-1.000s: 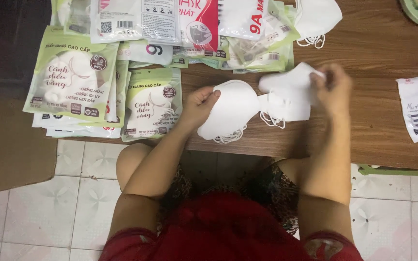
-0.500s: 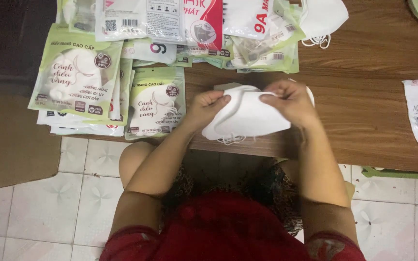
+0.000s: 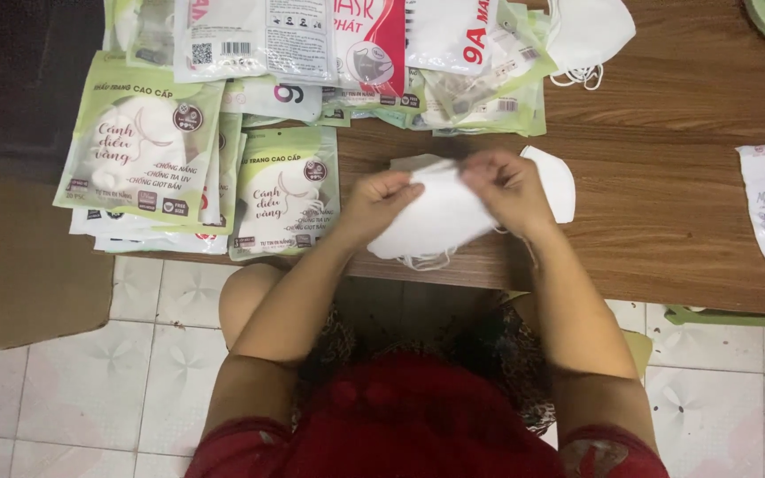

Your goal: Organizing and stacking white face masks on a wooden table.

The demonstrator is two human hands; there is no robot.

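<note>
Packets [image 3: 287, 190] crowd the worktop [image 3: 666, 221] left; your left hand [image 3: 381, 196] and right hand [image 3: 508, 186] both pinch a white mask [image 3: 440, 221], grips closed on it.

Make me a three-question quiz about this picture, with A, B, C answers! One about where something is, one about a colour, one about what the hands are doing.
1. Where does the green-and-white packet with the round window lie?
A. on the floor
B. on the wooden table's left part
C. in the cardboard box

2. What colour are the masks in the hands?
A. white
B. blue
C. black

3. How are the two hands?
A. both resting flat on the table
B. one behind the back
C. both gripping the masks

Answers:
1 B: the packet lies on the table, left of the hands.
2 A: the masks are white.
3 C: the left hand and right hand pinch their top edge.
</note>
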